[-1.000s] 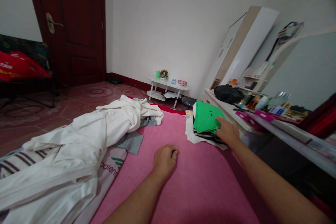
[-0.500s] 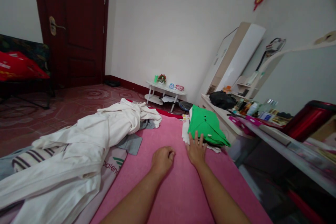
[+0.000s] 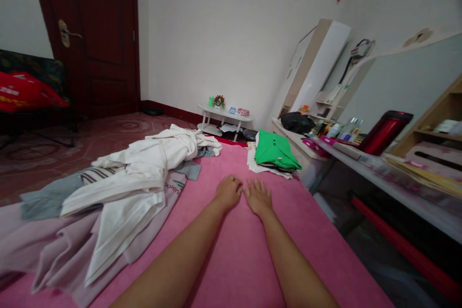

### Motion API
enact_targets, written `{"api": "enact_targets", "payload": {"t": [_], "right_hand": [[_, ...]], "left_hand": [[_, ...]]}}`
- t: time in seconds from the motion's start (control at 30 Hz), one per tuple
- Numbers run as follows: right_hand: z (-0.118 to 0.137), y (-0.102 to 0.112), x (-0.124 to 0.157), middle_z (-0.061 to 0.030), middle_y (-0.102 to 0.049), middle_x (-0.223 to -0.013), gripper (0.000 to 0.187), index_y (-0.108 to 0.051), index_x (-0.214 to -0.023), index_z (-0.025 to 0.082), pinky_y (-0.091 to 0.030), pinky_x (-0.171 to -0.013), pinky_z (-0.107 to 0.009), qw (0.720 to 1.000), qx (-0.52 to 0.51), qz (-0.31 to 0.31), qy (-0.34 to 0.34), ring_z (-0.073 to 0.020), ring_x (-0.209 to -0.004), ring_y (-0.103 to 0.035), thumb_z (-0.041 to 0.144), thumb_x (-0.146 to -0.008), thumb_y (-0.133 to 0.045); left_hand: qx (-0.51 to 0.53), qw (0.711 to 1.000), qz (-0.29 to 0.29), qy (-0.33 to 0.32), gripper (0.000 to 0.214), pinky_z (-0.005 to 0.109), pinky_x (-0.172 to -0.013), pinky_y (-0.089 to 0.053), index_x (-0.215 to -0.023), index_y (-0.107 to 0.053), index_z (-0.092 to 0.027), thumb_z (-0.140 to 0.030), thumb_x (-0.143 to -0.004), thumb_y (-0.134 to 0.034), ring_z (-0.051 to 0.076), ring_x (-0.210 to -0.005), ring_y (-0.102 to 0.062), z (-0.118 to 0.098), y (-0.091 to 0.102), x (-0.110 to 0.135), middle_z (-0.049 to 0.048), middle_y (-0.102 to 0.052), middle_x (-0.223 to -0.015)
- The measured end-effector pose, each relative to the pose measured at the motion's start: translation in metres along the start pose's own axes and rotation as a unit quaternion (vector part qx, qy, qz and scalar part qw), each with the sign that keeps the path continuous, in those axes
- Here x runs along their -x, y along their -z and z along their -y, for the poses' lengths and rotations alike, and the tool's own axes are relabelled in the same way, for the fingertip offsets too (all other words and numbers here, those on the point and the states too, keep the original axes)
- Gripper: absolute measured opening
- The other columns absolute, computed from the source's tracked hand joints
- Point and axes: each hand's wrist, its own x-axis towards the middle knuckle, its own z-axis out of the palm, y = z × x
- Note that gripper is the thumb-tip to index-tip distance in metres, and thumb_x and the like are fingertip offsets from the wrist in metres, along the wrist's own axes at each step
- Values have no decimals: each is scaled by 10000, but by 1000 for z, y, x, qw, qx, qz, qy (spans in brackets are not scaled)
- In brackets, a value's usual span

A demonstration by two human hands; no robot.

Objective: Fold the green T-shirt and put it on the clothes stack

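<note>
My left hand (image 3: 229,192) rests on the pink bed cover (image 3: 238,260), its fingers loosely bent and holding nothing. Close beside it, my right hand (image 3: 258,197) lies flat with the fingers spread. Beyond the right hand, and apart from it, sits a folded green buttoned shirt (image 3: 276,149) on top of a stack of folded clothes, with white cloth (image 3: 254,163) showing underneath. To the left is a loose heap of white clothes (image 3: 144,163), with grey cloth (image 3: 189,170) and a mauve garment with lettering (image 3: 68,250) under it.
Along the right stands a dressing table (image 3: 364,166) with bottles, a black bag (image 3: 298,122) and a red cylinder (image 3: 386,132). A low white table (image 3: 225,114) is by the far wall. A chair with a red bag (image 3: 31,91) stands left, near the dark red door (image 3: 97,33).
My right hand has come away from the green shirt's stack and now lies on the bed cover nearer my left hand. The view has shifted slightly; the clothes look undisturbed.
</note>
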Motion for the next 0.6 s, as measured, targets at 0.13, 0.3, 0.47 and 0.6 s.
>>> {"api": "enact_targets", "payload": {"t": [0.13,0.3,0.47,0.6], "right_hand": [[5,1,24,-67,-180,-1565,608,-239,-1486,258,-142,-1096,-551,1000,-5,0,-11,-307,-1424,-135,518,-939,-189],[5,1,49,-65,-239,-1548,574,-306,-1463,257,-162,-1099,-532,999,-31,-15,2,-291,-1414,-183,480,-937,-250],[-11,-5,48,-75,-459,-1430,470,-558,-1291,231,-264,-1088,-456,982,-146,-106,54,-259,-1323,-384,407,-874,-434],[-22,-12,36,-53,-597,-1289,385,-655,-1148,201,-350,-1052,-322,968,-191,-146,76,-187,-1217,-509,305,-848,-436]], "left_hand": [[-40,999,20,-27,345,366,-987,-356,-1202,-601,-218,-311,-898,-468,245,-1126,-475,-5,2,21,108,-549,-1202],[-50,997,48,-37,409,411,-1076,-267,-1301,-524,-244,-350,-921,-416,256,-1284,-385,-13,6,45,82,-447,-1411],[-85,993,71,-35,513,474,-1110,-201,-1378,-448,-223,-456,-941,-318,285,-1366,-309,-20,8,62,103,-356,-1491],[-137,979,131,-77,595,504,-1096,-220,-1435,-358,-222,-528,-937,-243,309,-1389,-263,-17,23,75,119,-282,-1525]]}}
